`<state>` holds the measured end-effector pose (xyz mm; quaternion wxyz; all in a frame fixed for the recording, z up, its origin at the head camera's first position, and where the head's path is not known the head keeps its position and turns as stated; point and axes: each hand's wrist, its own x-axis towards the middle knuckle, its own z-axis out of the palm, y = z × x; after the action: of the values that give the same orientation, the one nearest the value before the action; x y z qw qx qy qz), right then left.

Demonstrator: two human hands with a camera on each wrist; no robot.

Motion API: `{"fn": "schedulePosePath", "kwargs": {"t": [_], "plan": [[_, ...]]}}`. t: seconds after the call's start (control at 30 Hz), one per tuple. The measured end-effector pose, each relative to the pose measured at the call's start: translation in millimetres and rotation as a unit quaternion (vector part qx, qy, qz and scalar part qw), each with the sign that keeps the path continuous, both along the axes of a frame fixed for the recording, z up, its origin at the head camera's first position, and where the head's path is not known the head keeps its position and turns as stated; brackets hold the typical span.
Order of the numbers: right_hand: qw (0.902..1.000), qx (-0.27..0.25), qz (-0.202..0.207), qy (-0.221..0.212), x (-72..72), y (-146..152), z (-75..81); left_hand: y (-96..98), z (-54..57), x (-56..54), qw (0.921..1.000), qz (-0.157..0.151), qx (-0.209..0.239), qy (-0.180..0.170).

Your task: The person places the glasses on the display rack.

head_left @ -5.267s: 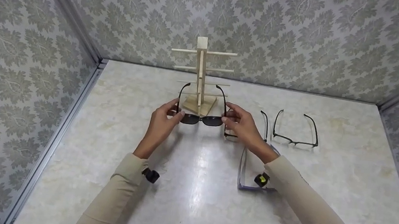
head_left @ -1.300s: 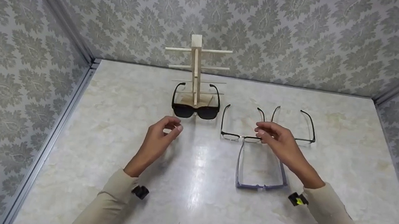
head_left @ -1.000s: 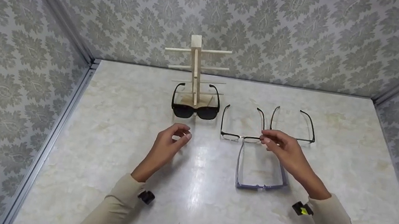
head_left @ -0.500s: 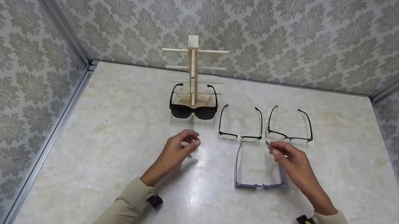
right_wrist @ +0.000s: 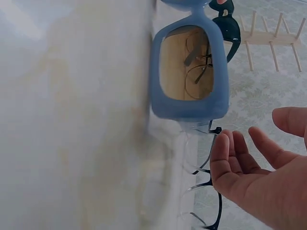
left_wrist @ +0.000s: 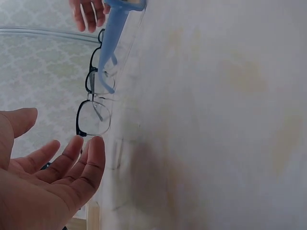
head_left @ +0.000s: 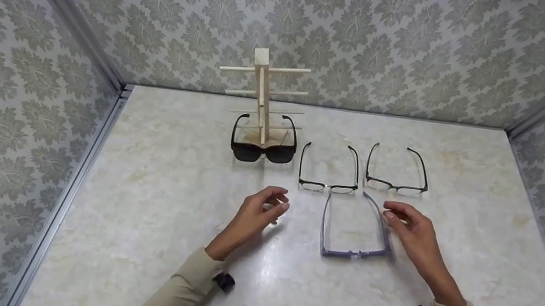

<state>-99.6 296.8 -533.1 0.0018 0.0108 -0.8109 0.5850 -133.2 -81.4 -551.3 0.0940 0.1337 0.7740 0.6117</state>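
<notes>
Here, the fingers of the left hand (head_left: 254,217) are bending softly, and a gap is showing between them and the thumb. The right hand (head_left: 416,236) is making the same loose shape. Both hands are hanging over the table (head_left: 157,222). The right fingertips are floating just beside one arm of the blue glasses (head_left: 340,254), and the left ones are floating near the middle black glasses (head_left: 343,187). The blue glasses are lying between the two hands, a bit nearer the table's right edge than its left edge, and their arms are pointing to the back edge. The middle black glasses are resting just behind them. The other black glasses (head_left: 393,188) are sitting beside those, toward the back right corner. Dark sunglasses (head_left: 280,154) are resting on a wooden stand (head_left: 261,87), which is standing near the back edge, left of the middle. Tan sleeves (head_left: 180,286) are covering the arms, and a little black camera (head_left: 224,282) is sitting at each wrist. Leafy wallpaper (head_left: 342,38) is rising behind the back edge.
</notes>
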Motion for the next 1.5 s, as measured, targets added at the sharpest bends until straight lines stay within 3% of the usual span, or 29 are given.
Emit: {"fn": "schedulePosePath", "kwargs": {"t": [0.23, 0.53, 0.87, 1.1, 1.27, 1.5], "plan": [[0.9983, 0.051, -0.003, -0.027, 6.2, 7, -7.3, 10.3, -5.4, 6.0, 0.9998, -0.021, 0.003, 0.001], [0.9959, 0.051, 0.024, -0.071, 11.8, 10, -11.3, 20.4, -10.5, 11.7, 0.9992, -0.035, 0.003, -0.016], [0.9935, 0.072, 0.047, -0.075, 14.9, 16, -15.8, 33.6, -11.4, 17.0, 0.9978, -0.063, 0.009, -0.017], [0.9883, 0.077, 0.099, -0.087, 17.1, 25, -14.2, 46.4, -9.8, 19.0, 0.9940, -0.099, 0.010, -0.046], [0.9845, 0.069, 0.140, -0.079, 16.5, 31, -15.0, 54.5, -9.4, 16.6, 0.9908, -0.132, -0.006, -0.026], [0.9798, 0.077, 0.167, -0.077, 15.9, 36, -18.7, 59.8, -10.4, 15.9, 0.9859, -0.166, -0.017, -0.003]]}}
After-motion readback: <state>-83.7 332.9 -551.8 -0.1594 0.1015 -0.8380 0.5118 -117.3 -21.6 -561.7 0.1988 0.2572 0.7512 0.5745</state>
